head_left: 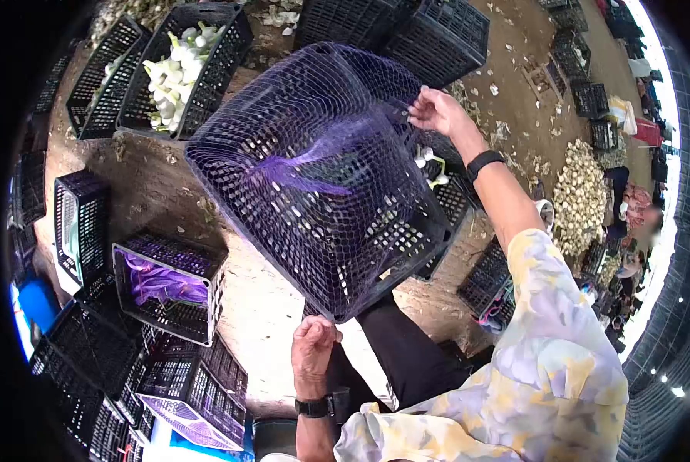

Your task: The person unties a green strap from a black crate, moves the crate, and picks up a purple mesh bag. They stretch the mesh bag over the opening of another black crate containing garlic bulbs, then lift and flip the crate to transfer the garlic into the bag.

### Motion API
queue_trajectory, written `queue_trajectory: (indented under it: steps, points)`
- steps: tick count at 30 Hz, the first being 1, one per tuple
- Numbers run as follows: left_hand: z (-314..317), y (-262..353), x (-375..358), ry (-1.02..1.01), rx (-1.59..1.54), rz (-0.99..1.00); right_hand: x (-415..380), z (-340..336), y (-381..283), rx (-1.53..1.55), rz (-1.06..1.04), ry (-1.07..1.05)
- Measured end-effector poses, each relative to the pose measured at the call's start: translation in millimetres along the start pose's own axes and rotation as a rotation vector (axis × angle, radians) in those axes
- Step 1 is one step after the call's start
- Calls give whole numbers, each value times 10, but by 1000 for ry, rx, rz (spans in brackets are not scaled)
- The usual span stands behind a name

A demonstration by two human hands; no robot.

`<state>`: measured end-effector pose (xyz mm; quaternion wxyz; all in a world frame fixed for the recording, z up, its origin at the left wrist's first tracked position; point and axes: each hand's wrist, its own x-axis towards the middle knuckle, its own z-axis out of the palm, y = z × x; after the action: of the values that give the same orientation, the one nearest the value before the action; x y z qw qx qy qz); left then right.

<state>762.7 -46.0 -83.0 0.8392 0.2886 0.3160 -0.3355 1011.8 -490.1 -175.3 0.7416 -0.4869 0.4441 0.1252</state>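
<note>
At eight o'clock, a bin (216, 300) with slotted walls holds crumpled purple netting (164, 285); between ten and eleven, smooth white bulbs (183, 69) heap in a black tub (135, 108). Centrally, the crate (283, 254), rigid latticed black plastic, lies tilted, its long axis running from ten-thirty to four-thirty. A fine purple net (303, 165) spans its near face, bunched mid-face. The left hand (314, 348) is curled nearly closed at the crate's six o'clock corner; its grip I cannot tell. At two o'clock, the right hand (435, 112), fingers bent together, pinches the net.
</note>
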Motion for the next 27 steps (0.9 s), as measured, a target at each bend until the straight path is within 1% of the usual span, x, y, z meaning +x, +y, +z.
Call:
queue_trajectory:
  steps: [1,2,3,4,5,6,7,9,10,11,13,14,15,17,19,20,21,23,24,25,26,27]
  points:
    - [-25,-90,7,-61,-88,-8,-200,111,-26,218,10,-15]
    - [-33,-129,-25,-102,-154,-10,-145,-164,42,390,84,-269]
    - [-48,-156,-48,-95,-160,-17,-231,-270,16,557,158,-533]
    - [-71,-167,-76,-55,-253,-14,-419,-429,57,540,103,-415]
    - [-91,-165,-95,-17,-344,-14,-667,-488,78,431,101,-417]
    - [-75,-137,-92,-93,-419,21,-892,-537,115,331,136,-420]
    - [27,-77,-117,-38,-443,49,-1091,-571,148,229,171,-421]
    - [-134,-146,-109,-176,-614,99,-1381,-547,239,52,195,-534]
    - [-187,-168,-161,-26,-672,15,-1477,-497,252,-37,196,-607]
    - [-153,-173,-187,-18,-671,5,-1576,-435,269,-192,148,-502]
    - [-59,-205,-134,-142,-538,-62,-1570,-539,404,-120,143,-550]
    - [-124,-270,-126,-123,-500,-71,-1645,-526,436,-118,152,-545]
    - [-101,-277,-141,-116,-502,-75,-1763,-479,466,20,105,-525]
    - [-24,-311,-160,-99,-400,-94,-1929,-475,547,154,62,-498]
    - [-72,-364,-194,-97,-357,-108,-2106,-540,635,388,111,-575]
    - [-135,-387,-196,-97,-370,-150,-2162,-642,715,390,128,-541]
    - [-187,-403,-190,-95,-383,-193,-2177,-752,799,454,186,-507]
    - [-270,-439,-113,-124,-418,-188,-2120,-922,980,438,227,-418]
    - [-314,-459,-80,-49,-407,-153,-2055,-1011,1102,440,228,-415]
    - [-372,-480,-57,28,-395,-120,-1978,-1100,1232,443,229,-350]
    - [-446,-503,-17,-26,-400,-90,-1894,-1179,1332,443,228,-285]
    - [-446,-501,24,-7,-412,-72,-1819,-1215,1399,442,234,-282]
